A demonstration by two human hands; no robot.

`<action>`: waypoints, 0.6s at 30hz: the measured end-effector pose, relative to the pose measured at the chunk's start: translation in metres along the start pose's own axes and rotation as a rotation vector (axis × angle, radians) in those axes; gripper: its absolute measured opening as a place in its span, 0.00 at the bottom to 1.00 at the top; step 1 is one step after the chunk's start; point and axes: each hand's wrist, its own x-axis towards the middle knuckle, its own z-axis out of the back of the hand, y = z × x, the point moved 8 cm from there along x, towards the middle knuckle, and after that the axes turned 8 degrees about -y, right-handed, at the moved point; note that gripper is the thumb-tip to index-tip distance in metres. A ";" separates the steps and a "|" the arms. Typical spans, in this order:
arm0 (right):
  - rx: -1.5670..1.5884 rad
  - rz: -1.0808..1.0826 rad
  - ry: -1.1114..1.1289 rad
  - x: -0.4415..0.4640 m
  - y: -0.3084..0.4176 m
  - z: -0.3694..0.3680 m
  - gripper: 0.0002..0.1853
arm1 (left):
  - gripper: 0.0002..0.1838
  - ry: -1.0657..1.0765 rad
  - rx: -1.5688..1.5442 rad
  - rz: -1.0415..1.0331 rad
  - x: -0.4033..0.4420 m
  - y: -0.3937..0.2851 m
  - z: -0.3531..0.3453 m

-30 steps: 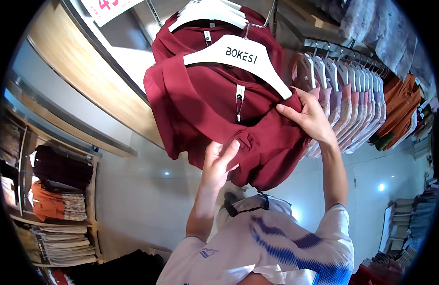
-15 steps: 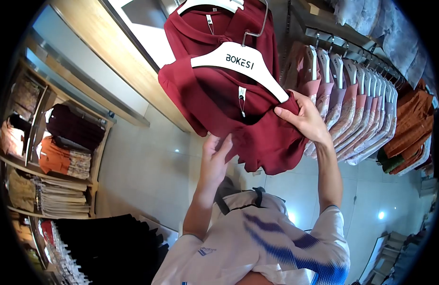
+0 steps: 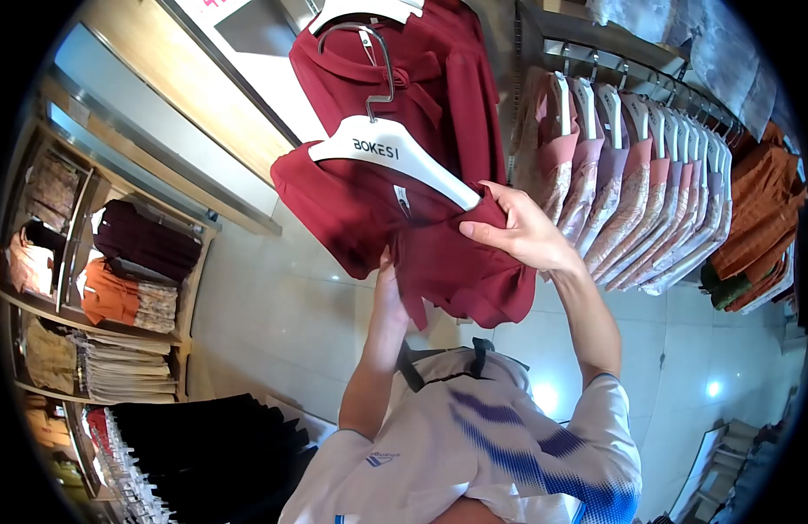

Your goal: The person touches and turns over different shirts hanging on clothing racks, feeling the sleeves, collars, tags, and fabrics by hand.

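A dark red garment (image 3: 474, 271) hangs on a white hanger (image 3: 395, 153) lettered BOKESI, its metal hook pointing up and touching nothing that I can make out. My right hand (image 3: 531, 231) grips the garment's shoulder at the hanger's right end, thumb on top. Lower down, my left hand (image 3: 388, 293) is at the garment's front; cloth hides most of its fingers. A small white tag (image 3: 402, 201) shows inside the neckline. Behind it hangs another dark red garment (image 3: 404, 79) with a knotted bow.
Pink and lilac patterned garments (image 3: 627, 192) hang on a rail at the right, with orange clothes (image 3: 758, 210) beyond. Shelves with folded clothes (image 3: 129, 367) stand at the left. Black garments (image 3: 203, 454) hang at the lower left. A wooden panel (image 3: 194, 61) runs along the upper left.
The held garment and hanger have moved left and down, away from the red garment behind. More of that garment's bow now shows. Both hands have moved with the held garment.
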 end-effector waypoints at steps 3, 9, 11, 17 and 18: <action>0.114 -0.094 0.056 0.007 -0.014 -0.016 0.16 | 0.15 -0.103 0.105 -0.098 0.002 -0.012 0.022; 0.129 0.070 0.078 0.008 -0.013 -0.061 0.23 | 0.12 -0.508 1.180 -0.382 -0.027 -0.084 0.069; -0.087 -0.017 0.068 0.004 -0.018 -0.077 0.21 | 0.15 -0.419 1.126 -0.506 -0.048 -0.119 0.053; -0.420 0.187 -0.112 -0.004 -0.028 -0.180 0.19 | 0.23 -0.238 0.819 -0.484 -0.055 -0.151 -0.008; -0.506 0.190 -0.113 -0.004 -0.031 -0.196 0.19 | 0.21 -0.315 0.850 -0.443 -0.048 -0.160 0.002</action>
